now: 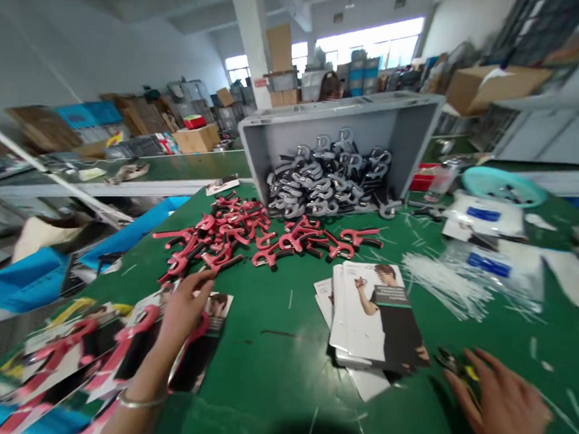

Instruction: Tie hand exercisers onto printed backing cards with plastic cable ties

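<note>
My left hand (186,309) is over the lower left of the green table, on a printed card (220,305) that carries a pink-and-black hand grip strengthener (200,327). Its thumb and fingers are apart. At the lower right, my right hand (505,408) has its thumb and fingers around a small pair of cutters (470,373) with yellow-and-black handles, low over the table. Between my hands lies a stack of printed cards (372,310). Loose pink hand grips (228,232) are heaped beyond my left hand. More carded grips (129,338) overlap at the left.
A grey crate (340,114) lies on its side at the back, holding many grey hand grips (322,179). White cable ties (449,283) are spread at the right, near plastic bags (489,263) and a turquoise basin (505,184). Blue bins (34,277) stand off the table's left edge.
</note>
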Demonstrator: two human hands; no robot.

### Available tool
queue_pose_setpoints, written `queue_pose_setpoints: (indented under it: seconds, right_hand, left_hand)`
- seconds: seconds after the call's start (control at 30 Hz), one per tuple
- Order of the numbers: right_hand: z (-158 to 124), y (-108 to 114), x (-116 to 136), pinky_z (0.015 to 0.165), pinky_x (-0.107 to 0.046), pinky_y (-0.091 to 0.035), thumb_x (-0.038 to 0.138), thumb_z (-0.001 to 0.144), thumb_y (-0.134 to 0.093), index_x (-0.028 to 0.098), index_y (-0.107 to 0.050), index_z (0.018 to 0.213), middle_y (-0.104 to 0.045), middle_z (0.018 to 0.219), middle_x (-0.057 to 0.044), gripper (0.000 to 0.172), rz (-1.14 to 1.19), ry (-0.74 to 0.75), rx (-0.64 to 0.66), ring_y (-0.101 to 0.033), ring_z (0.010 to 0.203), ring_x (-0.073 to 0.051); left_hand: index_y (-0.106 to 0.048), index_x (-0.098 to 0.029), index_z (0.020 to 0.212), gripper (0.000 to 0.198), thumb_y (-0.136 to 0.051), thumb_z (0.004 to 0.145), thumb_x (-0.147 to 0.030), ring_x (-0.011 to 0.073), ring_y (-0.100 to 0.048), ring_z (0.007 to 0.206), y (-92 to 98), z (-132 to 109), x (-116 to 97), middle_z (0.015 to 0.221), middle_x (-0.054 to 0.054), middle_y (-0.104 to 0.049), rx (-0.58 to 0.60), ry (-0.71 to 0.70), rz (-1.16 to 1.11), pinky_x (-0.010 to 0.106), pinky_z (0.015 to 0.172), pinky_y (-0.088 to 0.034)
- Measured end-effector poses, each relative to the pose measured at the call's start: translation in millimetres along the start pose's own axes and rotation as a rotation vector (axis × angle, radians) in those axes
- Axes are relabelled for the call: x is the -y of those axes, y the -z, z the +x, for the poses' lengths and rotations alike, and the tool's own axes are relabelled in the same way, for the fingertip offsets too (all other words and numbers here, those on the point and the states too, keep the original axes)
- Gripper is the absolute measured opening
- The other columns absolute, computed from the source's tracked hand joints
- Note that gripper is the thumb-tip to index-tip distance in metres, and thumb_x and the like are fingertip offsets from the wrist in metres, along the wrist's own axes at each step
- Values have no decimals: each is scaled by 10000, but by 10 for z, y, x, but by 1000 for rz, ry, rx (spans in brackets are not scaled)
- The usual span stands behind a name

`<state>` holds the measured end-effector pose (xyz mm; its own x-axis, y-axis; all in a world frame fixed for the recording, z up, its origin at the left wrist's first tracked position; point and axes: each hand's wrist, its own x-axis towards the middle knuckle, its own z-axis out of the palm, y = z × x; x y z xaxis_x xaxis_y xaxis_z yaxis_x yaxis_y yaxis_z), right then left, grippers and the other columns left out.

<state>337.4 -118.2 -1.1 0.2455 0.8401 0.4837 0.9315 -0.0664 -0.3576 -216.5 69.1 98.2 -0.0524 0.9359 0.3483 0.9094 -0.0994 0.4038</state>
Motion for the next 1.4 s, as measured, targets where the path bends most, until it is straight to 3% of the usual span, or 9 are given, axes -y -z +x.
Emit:
queue_pose_setpoints:
  seconds: [0.17, 0.3, 0.53, 0.67, 0.8, 0.93, 1.07, 1.23, 1.4]
  right_hand:
    - [108, 113, 201, 969, -499, -462, 450, 948, -500, 205, -607, 1216, -650, 1171, -145, 379, 118, 41, 194, -597, 1077, -303]
    - [240, 231, 140, 967, -452, -478, 379, 960, -512, 239, -646, 1132, -668, 1113, -96, 259, 160, -27, 309, -611, 1048, -261]
    - [1087, -106, -115, 857, -317, -505, 263, 970, -446, 195, -657, 1047, -638, 1056, -97, 235, 73, -42, 371, -640, 931, -208]
    - [1558, -447, -185, 812, -320, -475, 230, 938, -502, 190, -663, 1071, -617, 1108, -120, 212, 22, -35, 369, -611, 976, -241]
    - [1753, -618, -214, 753, -314, -437, 211, 891, -568, 181, -685, 937, -628, 1019, -133, 129, 42, -29, 355, -586, 956, -263]
    - [1885, -570, -204, 739, -321, -425, 273, 903, -564, 197, -678, 859, -632, 978, -115, 144, 165, -32, 294, -580, 892, -242]
    - [2184, -368, -235, 803, -359, -425, 349, 895, -578, 205, -659, 886, -642, 941, -79, 166, 344, -119, 130, -569, 852, -224]
    - [2436, -219, -323, 622, -293, -421, 398, 800, -679, 209, -604, 982, -621, 744, 12, 273, 644, -298, 18, -513, 625, -137]
    - [2254, -352, -231, 538, -265, -453, 422, 724, -734, 187, -656, 922, -657, 755, -6, 317, 981, -450, 154, -517, 565, -106]
  left_hand:
    - [-634, -124, 1188, 400, -500, 837, -261, 291, -566, 1212, -1237, 603, -673, 1259, 160, -647, 257, -184, 67, 415, 1051, -421]
    - [-615, -60, 1219, 439, -457, 835, -203, 441, -527, 1183, -1667, 796, -857, 1224, 273, -611, 214, -130, 139, 607, 947, -412]
    - [-665, -117, 1111, 515, -426, 659, -53, 281, -568, 1197, -1533, 570, -437, 1194, 135, -671, 331, -290, 82, 408, 1062, -410]
    - [-664, -166, 1102, 545, -417, 624, -77, 273, -566, 1221, -1350, 348, -200, 1248, 102, -661, 322, -382, -92, 442, 1074, -417]
    - [-630, -157, 1183, 392, -468, 834, -237, 322, -538, 1219, -1184, 48, -679, 1255, 143, -639, 131, -259, -176, 534, 1084, -368]
    - [-586, -216, 1265, 400, -488, 925, -402, 270, -538, 1239, -1266, -323, -1643, 1307, 104, -599, 339, -78, -551, 460, 1098, -385]
    - [-440, -192, 1438, 804, -745, 737, -438, 347, -348, 1417, -1570, -605, -2240, 1510, 173, -399, 440, 38, -710, 508, 1177, -261]
    - [-546, -237, 1366, 603, -691, 810, -420, 304, -481, 1336, -1658, -618, -2171, 1430, 109, -538, 475, 227, -966, 443, 1123, -360]
    - [-679, -208, 1197, 530, -770, 723, -429, 300, -581, 1214, -1442, -519, -2016, 1266, 95, -656, 401, 346, -1001, 406, 1056, -428]
